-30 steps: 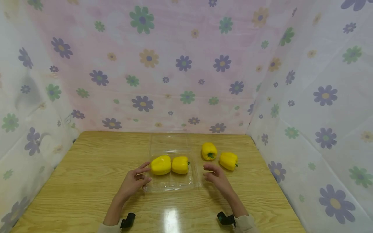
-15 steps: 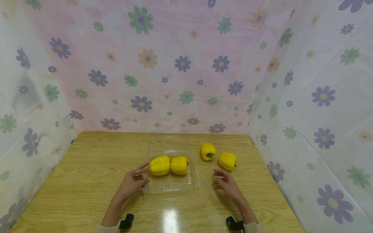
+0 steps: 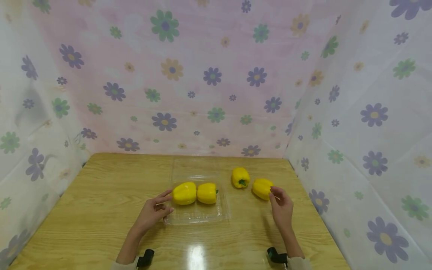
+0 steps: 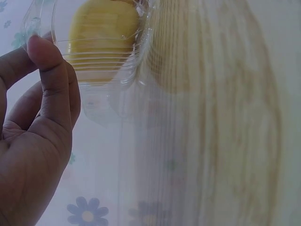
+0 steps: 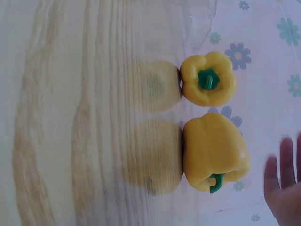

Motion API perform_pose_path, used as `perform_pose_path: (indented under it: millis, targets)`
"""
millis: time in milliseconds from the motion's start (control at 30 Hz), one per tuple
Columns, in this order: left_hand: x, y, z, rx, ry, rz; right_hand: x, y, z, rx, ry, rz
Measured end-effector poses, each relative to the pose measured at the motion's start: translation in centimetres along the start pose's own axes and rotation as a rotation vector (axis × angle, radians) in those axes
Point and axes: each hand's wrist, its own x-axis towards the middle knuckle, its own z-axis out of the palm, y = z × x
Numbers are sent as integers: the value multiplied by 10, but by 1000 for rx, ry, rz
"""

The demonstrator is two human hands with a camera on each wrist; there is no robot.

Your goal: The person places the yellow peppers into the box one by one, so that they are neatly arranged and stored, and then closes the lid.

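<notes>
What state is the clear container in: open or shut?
Open: its lid is folded back beyond the base, leaving two yellow peppers uncovered.

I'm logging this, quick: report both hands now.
Left hand: holding the clear container by its left edge.
Right hand: open, holding nothing, near a yellow pepper.
</notes>
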Motion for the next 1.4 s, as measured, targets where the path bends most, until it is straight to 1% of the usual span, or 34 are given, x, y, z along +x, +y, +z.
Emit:
perform_pose_path:
  millis: [67,100,133,200,267,433,500,567,633,900,1100,1200,1400]
  targets:
    - [-1,-1,0,0,-3,0,1,1,-2,1,71,-22]
    - [-1,-1,0,0,-4,2,1,1,-3,-12,93,-27]
    - [-1,-1,0,2,-4,3,2,2,-4,-29,103,-24]
    - [-1,-1,0,6,-3,7,4,4,-7,-76,86,11]
    - [-1,-1,0,6,-3,11,6,7,-10,-120,35,74]
    - [0,-1,0,-3,-4,13,13,12,-15,-201,-156,268]
    - [1,0,0,-4,-5,14,15,13,-17,-236,-219,315]
    - [1,0,-1,-4,-4,12,17,17,-18,-268,-263,342]
    - [1,-1,-1,-5,-2,8,19,19,-18,-294,-286,350]
    - [0,0,0,-9,-4,-6,25,23,-18,-343,-314,358]
    - [-1,0,-2,-7,0,3,30,28,-17,-341,-376,407]
    - [-1,-1,-2,-10,-2,6,32,29,-17,-348,-385,424]
    - [0,-2,-2,-26,-4,-3,35,32,-15,-325,-371,418]
